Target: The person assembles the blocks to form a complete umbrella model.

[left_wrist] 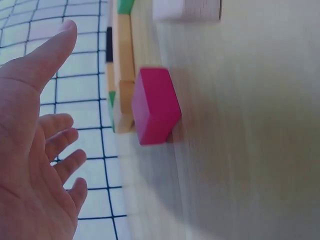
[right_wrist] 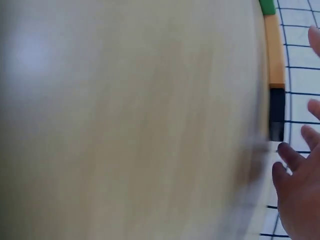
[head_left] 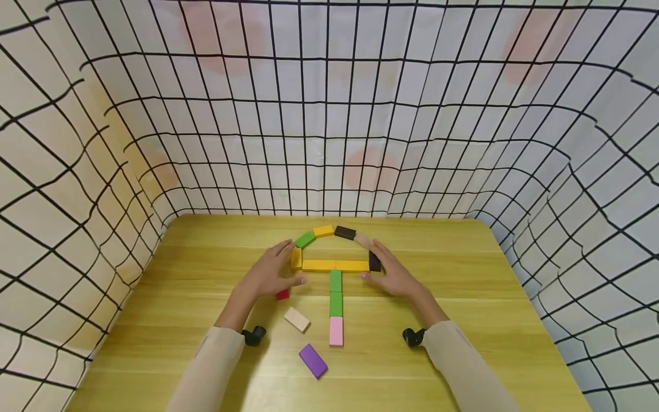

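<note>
Wooden blocks lie in an arch over a straight row of two yellow blocks (head_left: 319, 265), with a stem of green blocks (head_left: 336, 304) and a pink block (head_left: 336, 331) below. My left hand (head_left: 270, 272) is at the arch's left end, by a yellow block (head_left: 297, 258), fingers spread and holding nothing. On the other side my right hand (head_left: 393, 273) has its fingers extended near a black block (head_left: 374, 261) and a pale block (head_left: 362, 241). Whether either hand touches the blocks I cannot tell. Beneath the left hand lies a red block (left_wrist: 157, 106), partly hidden in the head view.
A beige block (head_left: 297, 319) and a purple block (head_left: 313, 360) lie loose left of the stem. The arch's top holds a green block (head_left: 305, 240), a yellow one and a black block (head_left: 345, 233). A cloth with a black grid (head_left: 324, 137) surrounds the wooden table (head_left: 437, 355).
</note>
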`<action>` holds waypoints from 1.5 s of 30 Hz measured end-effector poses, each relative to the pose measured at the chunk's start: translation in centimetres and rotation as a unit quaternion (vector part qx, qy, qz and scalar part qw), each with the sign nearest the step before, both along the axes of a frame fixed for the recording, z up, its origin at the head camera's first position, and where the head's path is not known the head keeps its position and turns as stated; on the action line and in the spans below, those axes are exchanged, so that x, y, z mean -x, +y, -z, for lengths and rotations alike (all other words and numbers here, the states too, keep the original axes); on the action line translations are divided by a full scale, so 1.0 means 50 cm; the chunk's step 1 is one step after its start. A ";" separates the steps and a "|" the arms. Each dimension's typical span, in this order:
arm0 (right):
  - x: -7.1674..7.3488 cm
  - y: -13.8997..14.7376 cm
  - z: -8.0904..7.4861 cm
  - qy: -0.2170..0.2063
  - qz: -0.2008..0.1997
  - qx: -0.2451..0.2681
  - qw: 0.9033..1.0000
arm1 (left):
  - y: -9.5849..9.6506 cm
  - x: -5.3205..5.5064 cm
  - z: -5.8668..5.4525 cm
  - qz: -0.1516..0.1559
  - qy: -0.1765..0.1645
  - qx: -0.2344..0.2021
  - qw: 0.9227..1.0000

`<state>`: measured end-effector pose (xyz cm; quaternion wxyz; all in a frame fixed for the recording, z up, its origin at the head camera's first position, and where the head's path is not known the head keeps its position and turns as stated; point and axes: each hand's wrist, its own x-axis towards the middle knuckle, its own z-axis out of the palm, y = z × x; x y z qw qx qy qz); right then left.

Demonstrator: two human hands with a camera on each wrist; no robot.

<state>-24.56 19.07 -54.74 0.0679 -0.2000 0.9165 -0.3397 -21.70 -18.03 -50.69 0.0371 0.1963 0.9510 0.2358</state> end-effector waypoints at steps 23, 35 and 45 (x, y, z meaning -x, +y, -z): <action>-0.148 -0.072 -0.030 0.059 -0.103 -0.073 0.990 | 0.059 -0.144 0.030 0.023 0.004 -0.055 0.998; -0.170 -0.112 -0.017 0.059 -0.120 -0.078 0.988 | 0.063 -0.197 0.046 0.046 -0.003 -0.076 0.996; -0.169 -0.121 0.002 0.054 -0.136 -0.082 0.986 | 0.062 -0.217 0.059 0.052 -0.019 -0.070 0.996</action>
